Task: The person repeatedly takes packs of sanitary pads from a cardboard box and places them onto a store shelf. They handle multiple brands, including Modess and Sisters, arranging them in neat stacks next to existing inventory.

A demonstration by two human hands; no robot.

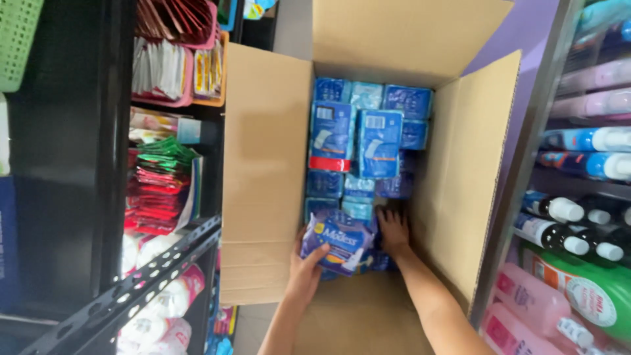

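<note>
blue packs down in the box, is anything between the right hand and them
Nothing visible. The right hand lies directly on the blue packs inside the cardboard box, by its right wall. The left hand holds a purple pack just beside it, not across the right hand's path.

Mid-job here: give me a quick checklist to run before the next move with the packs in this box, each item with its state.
1. Left hand has a firm hold on the blue pack: ok, fingers wrap its lower edge.
2. Right hand is free: cannot tell, its fingers are down among the blue packs in the box.
3. Cardboard box flaps stand open: ok.
4. Held pack is lifted above the others: ok.
5. Remaining packs are stacked tidily: ok at the far end; near the hands, cannot tell.
6. Space on the metal shelf: cannot tell.
</note>
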